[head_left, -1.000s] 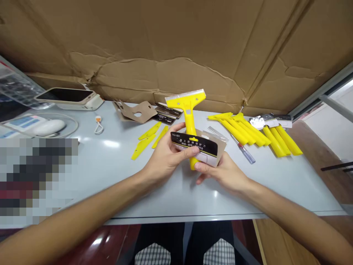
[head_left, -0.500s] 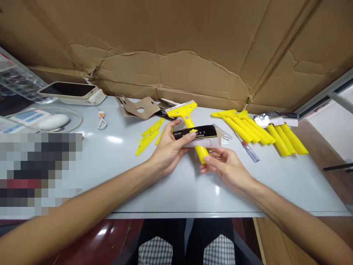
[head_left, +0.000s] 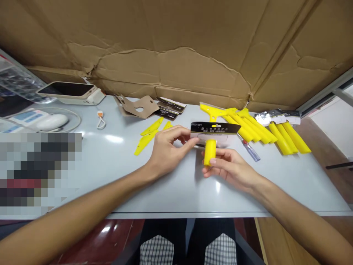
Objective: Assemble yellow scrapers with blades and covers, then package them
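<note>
My right hand (head_left: pixel 231 167) grips the handle end of a yellow scraper (head_left: pixel 210 152) between thumb and fingers. The scraper points away from me, its wide head at the far end. A black and white printed card (head_left: pixel 198 128) sits around the handle, covering its middle. My left hand (head_left: pixel 168 149) is at the card's left edge, thumb over the front and index finger partly hidden behind it. Right of the card lie several yellow scrapers (head_left: pixel 250 127) and a screwdriver (head_left: pixel 250 150) with a clear handle.
Carded scrapers (head_left: pixel 288 138) lie at the right. Flat yellow pieces (head_left: pixel 146 141), a brown folded card (head_left: pixel 138 106) and black cards (head_left: pixel 171 108) lie left of centre. A phone (head_left: pixel 68 89) rests on a white box at the back left. Cardboard (head_left: pixel 171 73) stands along the table's back.
The scraper and card have moved right and turned to point more straight away from me. My left hand has shifted from the card's middle to its left edge.
</note>
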`<state>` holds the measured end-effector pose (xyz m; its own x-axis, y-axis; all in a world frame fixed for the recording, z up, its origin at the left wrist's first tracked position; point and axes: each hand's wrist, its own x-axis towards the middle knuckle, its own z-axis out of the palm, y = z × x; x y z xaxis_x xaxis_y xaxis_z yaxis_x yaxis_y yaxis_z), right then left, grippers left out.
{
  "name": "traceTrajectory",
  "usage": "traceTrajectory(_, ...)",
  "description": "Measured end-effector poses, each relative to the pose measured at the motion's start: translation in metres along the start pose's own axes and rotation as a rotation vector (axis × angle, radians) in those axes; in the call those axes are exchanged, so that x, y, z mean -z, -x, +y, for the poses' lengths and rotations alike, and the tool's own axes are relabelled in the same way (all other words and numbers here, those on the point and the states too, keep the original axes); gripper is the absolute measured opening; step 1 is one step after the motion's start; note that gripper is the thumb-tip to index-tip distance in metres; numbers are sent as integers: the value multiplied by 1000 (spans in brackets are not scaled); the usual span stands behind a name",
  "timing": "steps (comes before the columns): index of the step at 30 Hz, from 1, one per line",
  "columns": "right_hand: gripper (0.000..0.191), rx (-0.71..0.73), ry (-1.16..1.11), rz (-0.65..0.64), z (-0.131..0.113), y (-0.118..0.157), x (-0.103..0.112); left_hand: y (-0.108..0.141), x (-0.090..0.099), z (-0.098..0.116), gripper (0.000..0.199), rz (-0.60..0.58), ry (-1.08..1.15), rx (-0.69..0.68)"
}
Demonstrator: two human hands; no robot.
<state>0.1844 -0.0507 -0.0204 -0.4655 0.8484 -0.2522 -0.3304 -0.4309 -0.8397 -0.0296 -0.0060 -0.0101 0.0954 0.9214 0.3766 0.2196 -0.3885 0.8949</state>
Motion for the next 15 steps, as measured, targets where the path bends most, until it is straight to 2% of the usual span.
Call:
traceTrajectory(3, 33, -58, 63, -81, 0, 3, 1, -5, 5, -1, 25, 127, -61, -14)
traceTrajectory(7, 38, -86, 122, -125, -1, 6, 1, -19, 15, -3, 20, 260, 42, 52)
traceTrajectory(9, 38, -98, 140, -129, -2, 7, 1, -24, 17, -5, 20, 265, 188, 119)
traceTrajectory(13, 36, -123, 173, -130, -3, 7, 1, -27, 15, -6, 23, 195, 561, 302)
traceTrajectory(15, 36, -140, 213, -131, -4, 7, 0, -27, 13, -6, 22, 189, 654, 340)
